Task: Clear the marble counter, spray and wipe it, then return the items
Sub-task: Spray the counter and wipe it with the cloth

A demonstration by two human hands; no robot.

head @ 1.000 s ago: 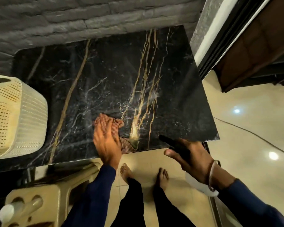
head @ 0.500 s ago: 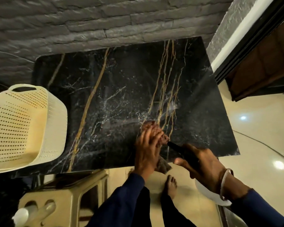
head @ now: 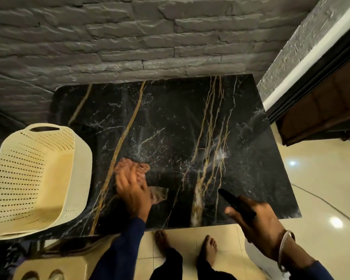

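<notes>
The black marble counter [head: 170, 126] with gold veins lies below me, wet streaks across it. My left hand [head: 132, 190] presses flat on a reddish-brown cloth [head: 141, 168] near the counter's front left; the hand is blurred by motion. My right hand [head: 257, 221] hovers over the front right corner, closed around a spray bottle whose black nozzle [head: 233, 201] points over the marble. The bottle's white body [head: 251, 251] shows below the wrist.
A cream perforated plastic basket [head: 34, 178] sits tilted on the counter's left end. A beige plastic stool [head: 55, 265] stands below it. A grey stone wall [head: 129, 37] backs the counter. Glossy tile floor [head: 321, 178] and a wooden door frame [head: 321, 102] lie to the right.
My left hand has slid the cloth leftward across the front of the counter. The right hand with the spray bottle has stayed near the front right corner.
</notes>
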